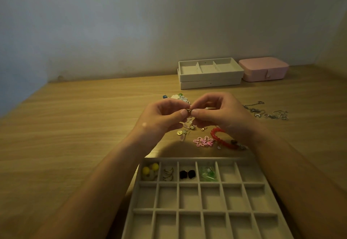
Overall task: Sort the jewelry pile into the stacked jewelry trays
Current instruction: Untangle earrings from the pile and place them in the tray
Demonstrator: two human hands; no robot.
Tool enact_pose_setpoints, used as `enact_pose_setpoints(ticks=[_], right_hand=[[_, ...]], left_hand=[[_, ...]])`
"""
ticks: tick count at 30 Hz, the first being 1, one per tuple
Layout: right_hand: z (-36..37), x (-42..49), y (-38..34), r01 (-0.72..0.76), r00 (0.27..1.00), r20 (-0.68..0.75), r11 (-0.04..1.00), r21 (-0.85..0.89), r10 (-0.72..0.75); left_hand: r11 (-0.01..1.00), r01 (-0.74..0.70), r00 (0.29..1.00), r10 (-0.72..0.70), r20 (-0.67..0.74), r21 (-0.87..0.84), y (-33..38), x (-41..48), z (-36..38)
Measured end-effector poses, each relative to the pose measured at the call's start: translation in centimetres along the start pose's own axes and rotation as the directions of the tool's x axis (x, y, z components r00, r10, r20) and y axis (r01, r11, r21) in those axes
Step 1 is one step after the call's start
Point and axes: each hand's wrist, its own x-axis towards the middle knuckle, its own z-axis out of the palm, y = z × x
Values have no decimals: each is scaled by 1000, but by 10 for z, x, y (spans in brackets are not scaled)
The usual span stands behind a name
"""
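Jewelry pile (188,127) mid-tabletop: our left hand (165,115) & right hand (223,114) both pinch a small gold piece (188,110); we shd grip firm, drop in near-edge tray (197,159).

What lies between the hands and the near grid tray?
Head view: loose pink flower pieces, a red bead bracelet and small gold charms.

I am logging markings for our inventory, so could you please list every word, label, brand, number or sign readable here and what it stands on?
No text can be read.
The pink case, the stacked trays and the compartment tray show no print.
The round gold charm on the table and the small gold piece pinched between the left hand and the right hand are too small to show any mark.
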Motion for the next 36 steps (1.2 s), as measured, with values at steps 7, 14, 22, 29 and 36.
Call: enact_pose_setpoints(ticks=[7,14,22,29,36], right_hand=[[-3,-1,1,-41,999,20,994,105,39],[-2,-3,-1,-39,997,61,998,43,36],[1,-2,-2,62,997,38,995,-72,-60],[2,-3,-3,164,986,11,976,-146,-164],[-2,-4,-10,127,992,12,982,-137,-126]], left_hand=[[998,-65,998,65,-7,22,0,0,2],[996,-50,999,50,-3,-70,0,-1,4],[973,19,999,-26,-27,-229,-4,2,8],[912,83,993,-108,-38,-402,3,1,11],[942,101,991,-123,-52,-320,15,-3,8]])
